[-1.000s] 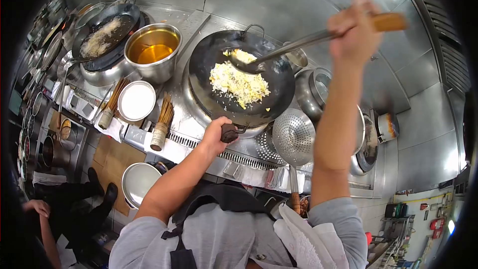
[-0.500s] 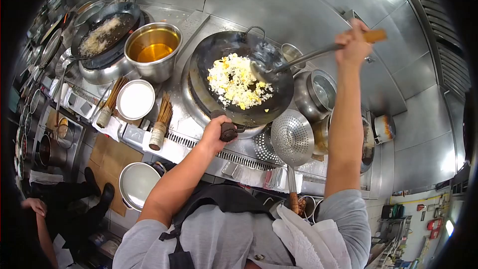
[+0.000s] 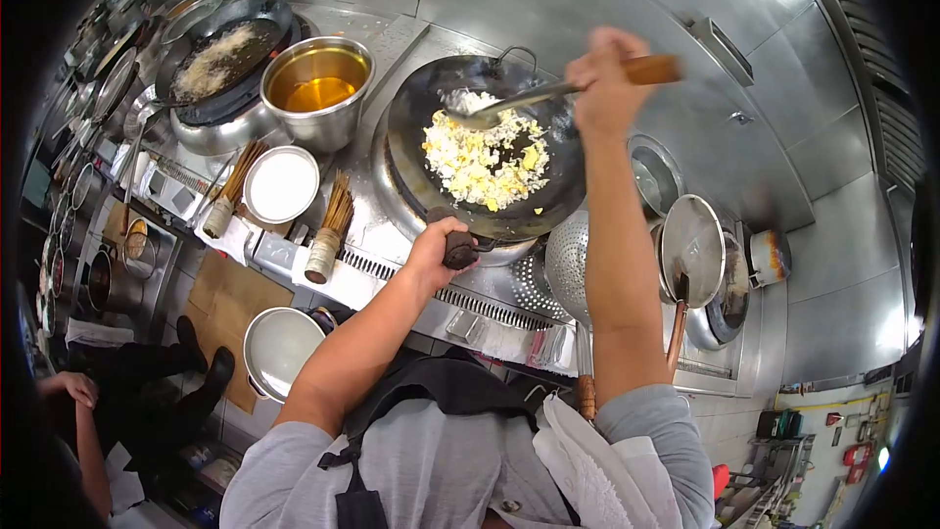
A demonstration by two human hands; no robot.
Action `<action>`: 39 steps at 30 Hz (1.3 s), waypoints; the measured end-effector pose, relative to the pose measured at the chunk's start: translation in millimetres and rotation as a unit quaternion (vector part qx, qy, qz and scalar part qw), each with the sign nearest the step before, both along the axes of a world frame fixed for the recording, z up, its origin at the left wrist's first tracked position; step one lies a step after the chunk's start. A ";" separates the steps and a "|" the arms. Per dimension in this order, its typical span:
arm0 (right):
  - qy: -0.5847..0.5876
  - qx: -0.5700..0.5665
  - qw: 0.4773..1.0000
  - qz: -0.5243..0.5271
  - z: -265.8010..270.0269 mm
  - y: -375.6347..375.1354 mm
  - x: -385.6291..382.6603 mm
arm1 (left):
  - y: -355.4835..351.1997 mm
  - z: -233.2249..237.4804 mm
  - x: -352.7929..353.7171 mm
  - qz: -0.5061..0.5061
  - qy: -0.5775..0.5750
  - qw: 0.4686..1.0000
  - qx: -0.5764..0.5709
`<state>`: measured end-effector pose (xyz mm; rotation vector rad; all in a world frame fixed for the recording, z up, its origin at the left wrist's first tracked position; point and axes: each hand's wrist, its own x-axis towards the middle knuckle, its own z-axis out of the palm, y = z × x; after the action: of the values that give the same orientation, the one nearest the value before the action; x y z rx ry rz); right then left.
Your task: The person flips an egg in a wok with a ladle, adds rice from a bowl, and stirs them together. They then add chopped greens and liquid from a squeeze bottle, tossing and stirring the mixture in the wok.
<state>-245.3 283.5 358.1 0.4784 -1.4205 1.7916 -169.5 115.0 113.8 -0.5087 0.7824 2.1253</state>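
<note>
Bright steel glare, fisheye-warped dark edges

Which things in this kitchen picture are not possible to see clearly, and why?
- Head view: wok handle, mostly covered by the left hand; only its dark end shows.
- Head view: ladle grip, wrapped by the right hand.
- Head view: perforated strainer, partly behind the right forearm.
- Head view: another person at lower left, cut off by the dark frame edge.
- Head view: pots at far left, too small to tell contents.
</note>
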 end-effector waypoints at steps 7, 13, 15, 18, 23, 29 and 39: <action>-0.135 0.104 0.985 -0.024 57.6 -31.0 41.0 | 2.7 -5.3 -6.4 -0.006 0.013 1.000 0.010; -0.135 0.033 0.987 -0.079 15.6 0.5 -8.3 | 1.5 -2.6 -3.7 -0.007 0.001 1.000 -0.003; -0.074 0.028 0.993 -0.085 29.4 -18.7 6.4 | 1.2 -2.0 -1.3 -0.007 0.019 1.000 -0.003; -0.062 0.047 0.995 -0.064 1.6 -51.3 17.9 | 1.5 -3.7 -8.1 -0.010 0.018 1.000 0.000; -0.106 0.106 0.984 -0.100 -1.1 -13.2 6.3 | 2.1 -10.8 -4.0 -0.027 0.014 0.999 0.019; -0.083 -0.020 0.992 -0.096 17.0 92.1 -17.0 | 2.0 -8.3 -4.2 -0.005 0.022 1.000 0.015; -0.098 0.062 0.993 -0.015 31.8 8.8 -11.5 | 3.2 -8.0 -4.4 -0.005 0.008 1.000 0.000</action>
<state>-256.8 292.2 390.0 0.3480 -1.6723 1.7721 -173.9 118.3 105.8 -0.4865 0.7918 2.1237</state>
